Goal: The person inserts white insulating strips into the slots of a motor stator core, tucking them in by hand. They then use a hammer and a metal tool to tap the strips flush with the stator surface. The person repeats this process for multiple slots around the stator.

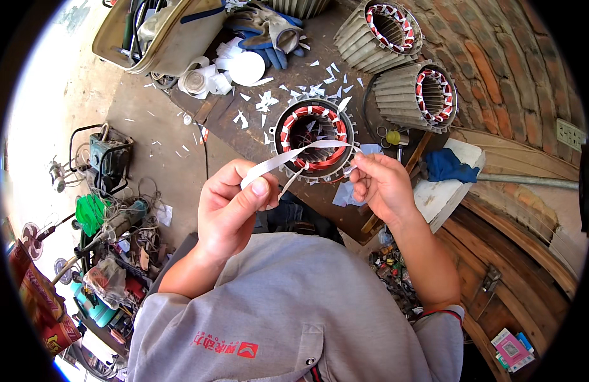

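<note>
A white tape strip (276,162) stretches between my two hands, in front of a motor stator. My left hand (234,202) pinches one part of it between thumb and fingers, and a loose end hangs beside that hand. Thumb and forefinger of my right hand (382,183) close on the strip's other end. Behind the strip, the motor stator (350,130) stands on the bench with its round opening facing up. Red windings (299,116) ring its inside, with white pieces tucked between them. The tape crosses over the near part of this ring.
Two more ribbed stators (355,48) (396,102) lie at the far right by a brick wall (492,70). White scraps (266,102), tape rolls (247,68) and work gloves (269,32) lie beyond the stator. A tool bin (173,48) stands far left. A blue cloth (448,165) rests on a white block at right.
</note>
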The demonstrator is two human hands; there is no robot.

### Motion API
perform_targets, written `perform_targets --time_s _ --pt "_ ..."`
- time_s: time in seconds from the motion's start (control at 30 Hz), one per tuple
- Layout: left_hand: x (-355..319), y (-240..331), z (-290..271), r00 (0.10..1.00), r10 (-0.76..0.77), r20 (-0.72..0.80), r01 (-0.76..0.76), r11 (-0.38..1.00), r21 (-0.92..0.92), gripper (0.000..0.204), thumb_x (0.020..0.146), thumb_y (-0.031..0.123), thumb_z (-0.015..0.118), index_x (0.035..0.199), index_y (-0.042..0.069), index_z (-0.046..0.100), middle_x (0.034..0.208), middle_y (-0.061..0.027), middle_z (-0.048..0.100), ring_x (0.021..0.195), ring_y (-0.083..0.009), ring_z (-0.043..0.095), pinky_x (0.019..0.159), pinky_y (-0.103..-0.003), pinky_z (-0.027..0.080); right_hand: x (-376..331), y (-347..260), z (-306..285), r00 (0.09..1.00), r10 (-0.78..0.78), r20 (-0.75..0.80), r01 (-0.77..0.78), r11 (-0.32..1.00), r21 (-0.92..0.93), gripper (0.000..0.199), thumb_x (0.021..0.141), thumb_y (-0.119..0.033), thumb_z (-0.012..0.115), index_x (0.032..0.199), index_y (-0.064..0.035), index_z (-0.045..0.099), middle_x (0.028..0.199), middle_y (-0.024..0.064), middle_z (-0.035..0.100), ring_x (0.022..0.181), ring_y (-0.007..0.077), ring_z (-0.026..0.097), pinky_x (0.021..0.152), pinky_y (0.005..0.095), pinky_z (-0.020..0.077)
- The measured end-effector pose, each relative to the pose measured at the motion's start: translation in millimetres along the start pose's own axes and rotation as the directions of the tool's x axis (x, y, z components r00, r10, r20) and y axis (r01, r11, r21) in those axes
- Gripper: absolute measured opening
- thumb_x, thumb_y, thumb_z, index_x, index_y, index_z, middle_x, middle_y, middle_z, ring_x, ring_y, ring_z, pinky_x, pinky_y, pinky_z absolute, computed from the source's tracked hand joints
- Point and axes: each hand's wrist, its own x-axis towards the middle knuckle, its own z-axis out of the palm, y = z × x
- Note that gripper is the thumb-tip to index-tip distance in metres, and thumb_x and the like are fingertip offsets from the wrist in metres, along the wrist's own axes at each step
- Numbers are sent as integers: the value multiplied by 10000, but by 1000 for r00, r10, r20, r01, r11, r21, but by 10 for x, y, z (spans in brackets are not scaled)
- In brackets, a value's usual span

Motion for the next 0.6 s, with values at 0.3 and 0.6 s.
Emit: perform_targets --time_s 0.3,0.6 --pt "71 123 -207 981 -178 83 157 964 213 112 950 112 683 980 8 655 884 -38 659 764 -85 562 668 -248 437 100 52 107 994 -102 -49 91 977 -191 227 994 -211 628 881 -16 603 767 81 672 548 86 565 493 244 457" --pt "160 503 -655 894 -351 278 -242 145 959 475 871 359 760 1132 -26 662 1101 -169 665 953 -351 658 847 -417 523 -90 360 212 646 -663 378 642 203 -739 99 898 -7 666 984 11 620 825 162 655 680 299 659 595 357 523"
